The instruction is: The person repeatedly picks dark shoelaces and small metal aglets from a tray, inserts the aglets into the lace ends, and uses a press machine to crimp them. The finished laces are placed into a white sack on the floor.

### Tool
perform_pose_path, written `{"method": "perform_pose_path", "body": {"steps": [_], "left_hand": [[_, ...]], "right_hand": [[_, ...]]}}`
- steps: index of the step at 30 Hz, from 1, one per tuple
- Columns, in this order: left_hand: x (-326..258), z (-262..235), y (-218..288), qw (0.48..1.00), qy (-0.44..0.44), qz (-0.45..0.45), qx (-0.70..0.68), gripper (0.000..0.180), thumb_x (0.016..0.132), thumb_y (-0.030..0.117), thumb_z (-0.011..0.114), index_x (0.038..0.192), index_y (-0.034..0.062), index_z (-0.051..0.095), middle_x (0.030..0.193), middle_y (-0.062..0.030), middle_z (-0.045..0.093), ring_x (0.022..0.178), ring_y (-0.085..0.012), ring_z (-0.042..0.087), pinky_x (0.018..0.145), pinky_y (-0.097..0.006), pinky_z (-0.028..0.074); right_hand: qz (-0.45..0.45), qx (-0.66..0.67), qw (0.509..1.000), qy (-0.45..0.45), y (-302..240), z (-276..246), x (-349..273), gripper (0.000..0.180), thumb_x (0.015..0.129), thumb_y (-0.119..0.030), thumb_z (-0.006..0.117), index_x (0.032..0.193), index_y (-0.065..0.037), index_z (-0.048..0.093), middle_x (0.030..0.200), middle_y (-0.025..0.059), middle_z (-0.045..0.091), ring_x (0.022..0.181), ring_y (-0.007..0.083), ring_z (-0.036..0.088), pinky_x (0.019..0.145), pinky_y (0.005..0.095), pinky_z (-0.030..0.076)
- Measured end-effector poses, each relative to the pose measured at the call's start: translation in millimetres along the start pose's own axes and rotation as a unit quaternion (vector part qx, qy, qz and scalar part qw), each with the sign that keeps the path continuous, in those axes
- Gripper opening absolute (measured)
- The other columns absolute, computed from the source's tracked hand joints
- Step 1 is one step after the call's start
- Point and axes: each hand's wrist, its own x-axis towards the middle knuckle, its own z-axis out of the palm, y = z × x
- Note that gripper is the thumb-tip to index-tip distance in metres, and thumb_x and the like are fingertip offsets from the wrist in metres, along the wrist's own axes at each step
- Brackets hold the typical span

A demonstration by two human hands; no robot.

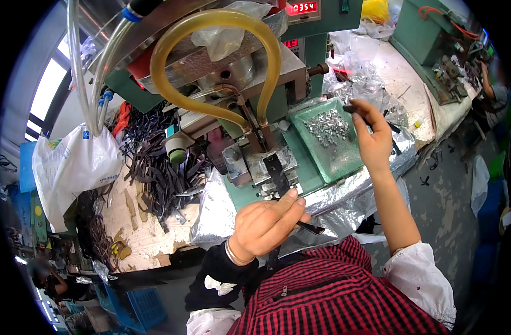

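My left hand is closed on a black strap, whose upper end lies on the metal die block of the press. More of the dark strap hangs out below my fingers. My right hand is raised at the right rim of a green tray. Its thumb and forefinger come together at a small dark thing, too small to name. Inside the tray lies a heap of small silvery metal pieces.
A yellowish hose loops in front of the press. To the left are a pile of black straps and a white plastic bag. Silver foil covers the bench edge. Another green machine stands at the far right.
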Motion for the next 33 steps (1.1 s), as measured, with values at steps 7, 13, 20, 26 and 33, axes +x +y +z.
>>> {"method": "perform_pose_path", "body": {"steps": [7, 13, 20, 26, 33], "left_hand": [[-3.9, 3.5, -4.6, 1.0, 0.0, 0.026, 0.016, 0.037, 0.068, -0.002, 0.081, 0.104, 0.0007, 0.073, 0.104, -0.0168, 0.073, 0.069, -0.0221, 0.07, 0.056, -0.029, 0.055], [-4.9, 7.3, 2.9, 0.999, 0.042, -0.011, -0.012, 0.042, 0.063, -0.004, 0.078, 0.104, 0.0009, 0.074, 0.108, -0.0179, 0.074, 0.075, -0.0226, 0.072, 0.058, -0.03, 0.056], [-26.8, -72.5, 57.2, 0.993, 0.042, -0.111, 0.004, 0.032, 0.076, 0.0, 0.078, 0.108, -0.0002, 0.072, 0.106, -0.0198, 0.073, 0.073, -0.0273, 0.071, 0.061, -0.033, 0.054], [-54.9, -136.8, -26.8, 0.864, 0.086, -0.284, 0.407, 0.019, 0.082, -0.009, 0.071, 0.098, 0.0008, 0.075, 0.095, -0.0124, 0.07, 0.09, -0.027, 0.063, 0.083, -0.036, 0.047], [-139.8, -109.1, -180.8, 0.834, -0.164, -0.372, 0.373, 0.026, 0.077, -0.002, 0.066, 0.095, 0.011, 0.08, 0.128, -0.0135, 0.063, 0.107, -0.0335, 0.061, 0.091, -0.04, 0.052]], "right_hand": [[0.044, -0.184, 0.978, -0.086, -2.6, -7.2, -16.0, 0.025, 0.087, -0.007, 0.066, 0.111, -0.005, 0.07, 0.104, 0.0131, 0.072, 0.097, 0.0256, 0.069, 0.09, 0.036, 0.052], [-0.021, -0.359, 0.922, -0.142, -1.6, 0.4, -48.1, 0.014, 0.077, -0.014, 0.074, 0.086, -0.005, 0.07, 0.087, 0.0122, 0.062, 0.091, 0.0339, 0.061, 0.079, 0.0444, 0.05], [0.045, -0.268, 0.96, -0.073, -3.7, 9.6, -59.9, 0.01, 0.083, -0.006, 0.071, 0.091, -0.003, 0.067, 0.087, 0.0095, 0.069, 0.084, 0.0245, 0.067, 0.077, 0.0363, 0.052], [-0.021, -0.121, 0.99, -0.069, -11.8, 17.0, -51.3, 0.011, 0.085, 0.0, 0.07, 0.096, 0.001, 0.07, 0.089, 0.0107, 0.07, 0.081, 0.0226, 0.067, 0.078, 0.032, 0.052], [-0.056, -0.178, 0.981, -0.062, -10.2, 31.9, -45.8, 0.014, 0.083, 0.0, 0.07, 0.097, -0.001, 0.071, 0.094, 0.013, 0.071, 0.089, 0.03, 0.067, 0.082, 0.0376, 0.051]]}}
